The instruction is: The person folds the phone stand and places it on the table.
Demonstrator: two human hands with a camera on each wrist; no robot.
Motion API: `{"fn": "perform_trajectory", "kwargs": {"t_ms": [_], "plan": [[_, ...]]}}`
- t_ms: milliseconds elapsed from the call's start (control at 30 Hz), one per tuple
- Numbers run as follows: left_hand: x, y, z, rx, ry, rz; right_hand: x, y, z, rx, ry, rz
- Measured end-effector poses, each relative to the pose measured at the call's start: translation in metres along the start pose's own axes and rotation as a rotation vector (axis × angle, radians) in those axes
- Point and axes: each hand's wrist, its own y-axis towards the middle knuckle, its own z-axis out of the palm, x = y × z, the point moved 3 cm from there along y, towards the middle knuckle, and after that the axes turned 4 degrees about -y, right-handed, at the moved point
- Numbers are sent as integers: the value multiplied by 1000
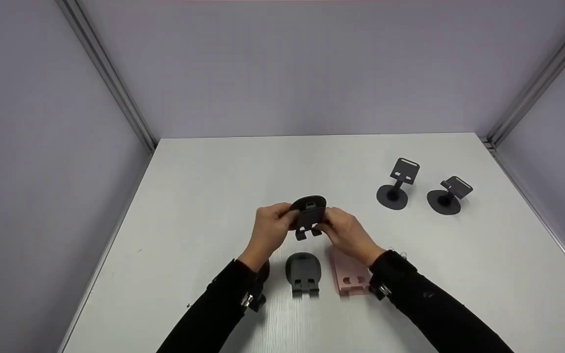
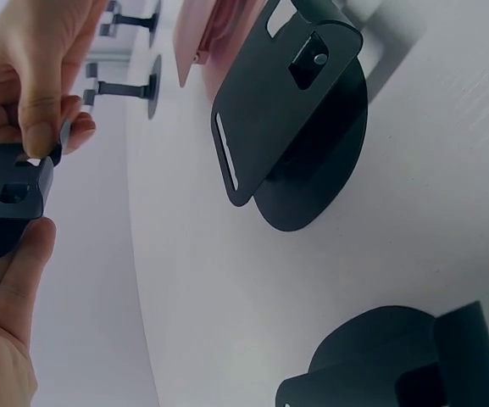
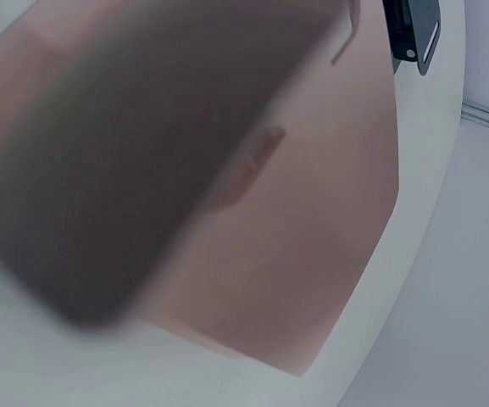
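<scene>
One black stand point(image 1: 310, 218), held off the table point(image 1: 214, 196), beyond and left of the pink stand point(image 1: 349, 272). Left hand point(image 1: 269, 229) pinches one side, right hand point(image 1: 347, 231) the opposite side, presumably so neither half swings. Folded grey stand point(image 1: 303, 269) lies just left of the pink stand. Farther beyond, to its right: two opened stands point(image 1: 404, 168) point(image 1: 449, 197), bases point(image 1: 389, 198) down, likely for stability.

Head view looks forward and down, wrists' sideways, closer; head and left share held stand point(image 1: 310, 216)
</scene>
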Motion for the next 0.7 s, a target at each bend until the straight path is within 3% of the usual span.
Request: {"fn": "perform_trajectory", "kwargs": {"t_ms": [67, 200, 300, 467, 600, 700], "plan": [[-1, 2, -1, 3, 20, -5, 0, 0, 0, 5, 10, 8], [-2, 7, -3, 24, 30, -74, -1, 0, 1, 14, 60, 25], [-1, 10, -5, 37, 4, -149, -2, 1, 0, 25, 105, 32], [2, 11, -6, 54, -34, -220, -1, 1, -2, 44, 158, 59], [2, 12, -7, 78, -22, -223, -4, 1, -5, 92, 234, 144], [0, 11, -11, 98, 46, -196, -9, 0, -9, 128, 290, 252]]}}
